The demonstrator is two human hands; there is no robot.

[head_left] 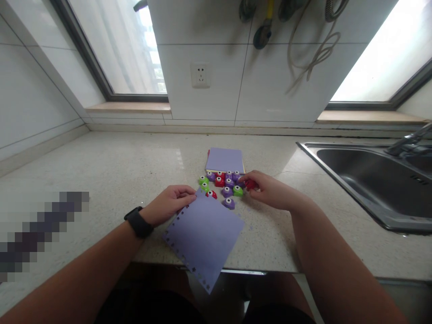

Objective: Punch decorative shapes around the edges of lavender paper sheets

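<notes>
A sheet of purple paper (pixel 205 234) has a row of small star-shaped holes along its lower left edge. My left hand (pixel 173 202) pinches its upper left corner between thumb and fingers, while the lowest corner hangs over the counter's front edge. My right hand (pixel 268 189) is closed around a red paper punch (pixel 250 185), partly hidden by the fingers, at the right end of a cluster of punches. In that cluster are several purple punches (pixel 228 203), green punches (pixel 238 191) and red punches (pixel 219 182). Another red punch (pixel 212 194) sits beside the sheet's top corner.
A stack of coloured paper (pixel 224 159), purple on top, lies behind the punches. Tiny purple paper bits are scattered on the speckled counter (pixel 135 162). At the right is a steel sink (pixel 357 180) with a faucet (pixel 410 141). A wall socket (pixel 200 75) is at the back.
</notes>
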